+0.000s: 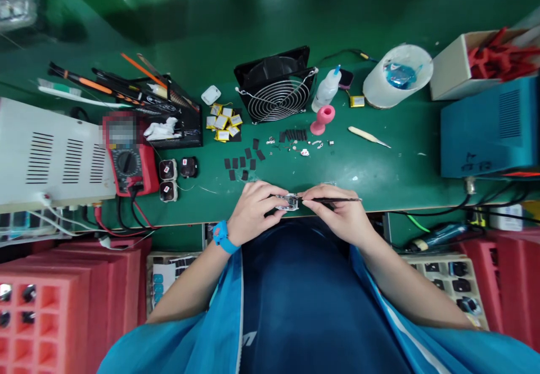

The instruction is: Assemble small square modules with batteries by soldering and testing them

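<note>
Head view shows the left hand [254, 210] pinching a small white-rimmed device [289, 201] over the green table's [400, 180] front edge, while the right hand [340, 214] grips a slim dark tool [340, 199] closely, its working end beside the device. Steady bracing and light fingertip pressure should suit this fine work.
</note>
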Demonstrator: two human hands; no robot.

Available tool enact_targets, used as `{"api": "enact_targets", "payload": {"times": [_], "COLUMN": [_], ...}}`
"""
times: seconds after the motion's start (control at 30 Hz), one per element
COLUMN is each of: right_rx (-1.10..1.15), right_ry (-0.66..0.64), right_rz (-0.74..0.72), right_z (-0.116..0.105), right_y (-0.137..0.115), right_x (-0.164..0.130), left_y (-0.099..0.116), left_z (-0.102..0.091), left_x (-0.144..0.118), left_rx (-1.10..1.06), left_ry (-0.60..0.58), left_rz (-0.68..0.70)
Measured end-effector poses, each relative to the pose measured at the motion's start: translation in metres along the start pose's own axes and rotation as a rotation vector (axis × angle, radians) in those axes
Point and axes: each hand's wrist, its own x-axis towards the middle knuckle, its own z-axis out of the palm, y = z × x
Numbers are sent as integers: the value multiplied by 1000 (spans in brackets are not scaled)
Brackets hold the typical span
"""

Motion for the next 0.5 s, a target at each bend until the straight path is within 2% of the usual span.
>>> {"api": "enact_targets", "payload": {"times": [0.13, 0.37, 0.5], "right_rx": [-12, 159, 121], "right_ry": [-49, -128, -60], "right_rz": [35, 246, 172], "right_z": [-3, -13, -8], "right_y": [0, 8, 5], "right_x": [6, 21, 11], "left_y": [0, 0, -1], "left_z": [0, 0, 1], "left_x": [1, 1, -1], "left_rx": [-3, -5, -3], "left_ry": [13, 8, -13], "left_rz": [13, 5, -13]}}
